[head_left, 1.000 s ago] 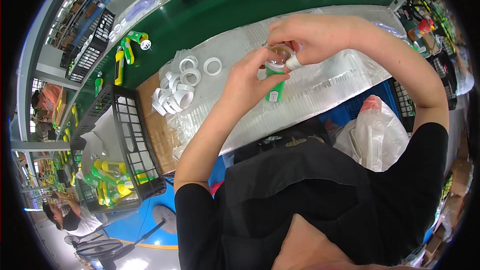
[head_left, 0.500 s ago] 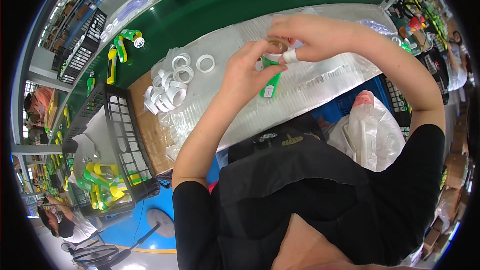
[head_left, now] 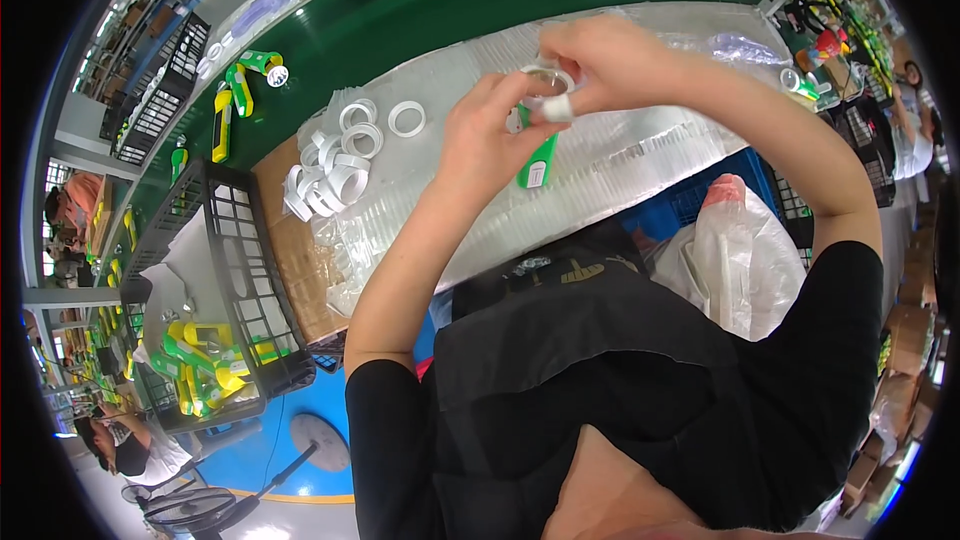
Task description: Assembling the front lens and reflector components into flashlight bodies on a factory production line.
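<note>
My left hand [head_left: 482, 135] is closed around a green flashlight [head_left: 538, 166] near its head end. The lower part of the body sticks out below my fingers, pointing toward me. At the head is a white ring [head_left: 567, 76], with my right hand [head_left: 612, 62] closed on it from the far right side. White tape wraps my right thumb, which is slightly blurred. My fingers partly hide how ring and head meet. Left of my hands, several loose white rings [head_left: 350, 183] lie in a heap, with a single white ring [head_left: 407, 119] beside them.
Clear plastic sheeting [head_left: 450, 230] covers the worktop. A black crate [head_left: 240, 285] with green and yellow flashlights stands at left. Several flashlights [head_left: 222, 125] lie on the green belt [head_left: 430, 25]. A white sack [head_left: 735, 270] sits at right, and a fan [head_left: 190, 510] stands lower left.
Both hands have shifted slightly up and left with the flashlight. My right hand has turned on the head, and the white ring's round opening shows more plainly.
</note>
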`<state>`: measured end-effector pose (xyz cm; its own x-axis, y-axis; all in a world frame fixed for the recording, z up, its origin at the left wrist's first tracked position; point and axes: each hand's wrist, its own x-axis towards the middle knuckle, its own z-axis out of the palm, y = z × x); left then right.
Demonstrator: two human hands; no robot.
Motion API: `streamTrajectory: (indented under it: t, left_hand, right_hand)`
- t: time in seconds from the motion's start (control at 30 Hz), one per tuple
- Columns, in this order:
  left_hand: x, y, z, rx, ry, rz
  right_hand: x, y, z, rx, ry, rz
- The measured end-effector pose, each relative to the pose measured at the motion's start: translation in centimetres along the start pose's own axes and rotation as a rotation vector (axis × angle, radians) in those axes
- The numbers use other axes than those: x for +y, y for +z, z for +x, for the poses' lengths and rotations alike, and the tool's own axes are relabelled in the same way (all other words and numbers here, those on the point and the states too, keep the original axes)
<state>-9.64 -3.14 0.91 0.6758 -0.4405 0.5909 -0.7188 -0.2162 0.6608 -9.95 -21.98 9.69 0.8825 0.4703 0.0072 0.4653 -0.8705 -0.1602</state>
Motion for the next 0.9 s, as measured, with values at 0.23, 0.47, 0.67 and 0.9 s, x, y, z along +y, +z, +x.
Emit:
streamTrajectory:
  t: [0.23, 0.47, 0.67, 0.9]
  left_hand:
    - [-0.8, 0.0, 0.0, 0.019, 0.070, -0.038]
    - [-1.7, -1.1, -1.1, -0.010, 0.100, -0.151]
    - [1.4, -1.4, -1.5, 0.047, -0.315, -0.730]
    - [3.2, -2.8, -1.8, -0.248, -0.037, -0.914]
  right_hand:
    - [1.4, 2.3, 0.1, 0.278, -0.261, 0.294]
    - [-0.4, 14.8, -2.2, 0.569, 0.071, 1.051]
    - [-7.1, 19.1, -0.8, 0.753, 0.120, 0.985]
    - [-5.7, 14.4, -3.8, -0.401, -0.453, 1.593]
